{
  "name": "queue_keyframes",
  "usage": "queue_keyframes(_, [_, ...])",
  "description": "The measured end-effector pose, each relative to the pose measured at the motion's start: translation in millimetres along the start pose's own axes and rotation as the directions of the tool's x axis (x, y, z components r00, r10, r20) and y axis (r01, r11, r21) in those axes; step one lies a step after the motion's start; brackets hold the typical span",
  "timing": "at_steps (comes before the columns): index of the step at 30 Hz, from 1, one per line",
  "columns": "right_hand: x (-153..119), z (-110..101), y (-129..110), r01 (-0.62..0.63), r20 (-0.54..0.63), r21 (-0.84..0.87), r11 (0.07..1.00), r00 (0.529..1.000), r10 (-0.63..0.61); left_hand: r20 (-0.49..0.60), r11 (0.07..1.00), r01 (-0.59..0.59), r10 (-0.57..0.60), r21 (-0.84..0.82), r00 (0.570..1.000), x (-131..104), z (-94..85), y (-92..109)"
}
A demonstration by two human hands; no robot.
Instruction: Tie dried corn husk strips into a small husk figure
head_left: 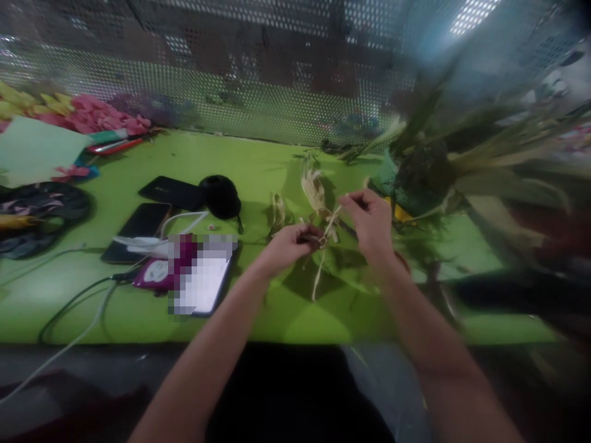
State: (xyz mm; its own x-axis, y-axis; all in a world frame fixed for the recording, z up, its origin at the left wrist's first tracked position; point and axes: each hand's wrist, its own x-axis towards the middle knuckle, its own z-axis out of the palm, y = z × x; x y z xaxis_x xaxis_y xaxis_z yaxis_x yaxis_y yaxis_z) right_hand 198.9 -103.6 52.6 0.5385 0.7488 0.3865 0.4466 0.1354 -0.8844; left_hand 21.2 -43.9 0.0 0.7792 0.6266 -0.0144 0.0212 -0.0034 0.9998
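Note:
Over the green table, my left hand (295, 243) pinches a pale bundle of dried husk with thumb and forefinger. My right hand (367, 215) is closed on the upper end of a thin dried husk strip (333, 223), which crosses the bundle at my left fingertips. A loose tail of husk (317, 280) dangles below. Just beyond my hands lies a larger dried corn husk (314, 189), with a smaller husk piece (277, 210) to its left. My fingers partly hide where strip and bundle meet.
Phones (138, 231), cables, a purple pouch (159, 274) and a black round pouch (220, 197) lie left on the table (258, 320). Pink paper flowers (101, 114) are at the far left. A green pot (409, 184) with long leaves stands right; perforated metal mesh (277, 92) rises behind.

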Motion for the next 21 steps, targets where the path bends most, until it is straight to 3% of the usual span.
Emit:
queue_keyframes(4, [-2, 2, 2, -0.022, 0.048, 0.025, 0.999, 0.999, 0.020, -0.129, 0.988, -0.002, -0.018, -0.152, 0.991, 0, -0.6, 3])
queue_keyframes(9, [-12, 14, 2, -0.109, 0.301, 0.040, 0.993, 0.949, 0.092, -0.216, 0.976, -0.063, 0.017, -0.211, 0.976, 0, 1.4, 9])
queue_keyframes(16, [-26, 26, -2, -0.175, 0.273, 0.202, 0.964, 0.955, 0.116, -0.261, 0.924, -0.090, -0.011, -0.371, 0.965, 0, 10.9, 7])
queue_keyframes(21, [-26, 27, -1, -0.247, 0.248, 0.243, 0.938, 0.951, 0.186, -0.276, 0.932, -0.095, -0.006, -0.350, 0.961, 2, 18.4, 8])
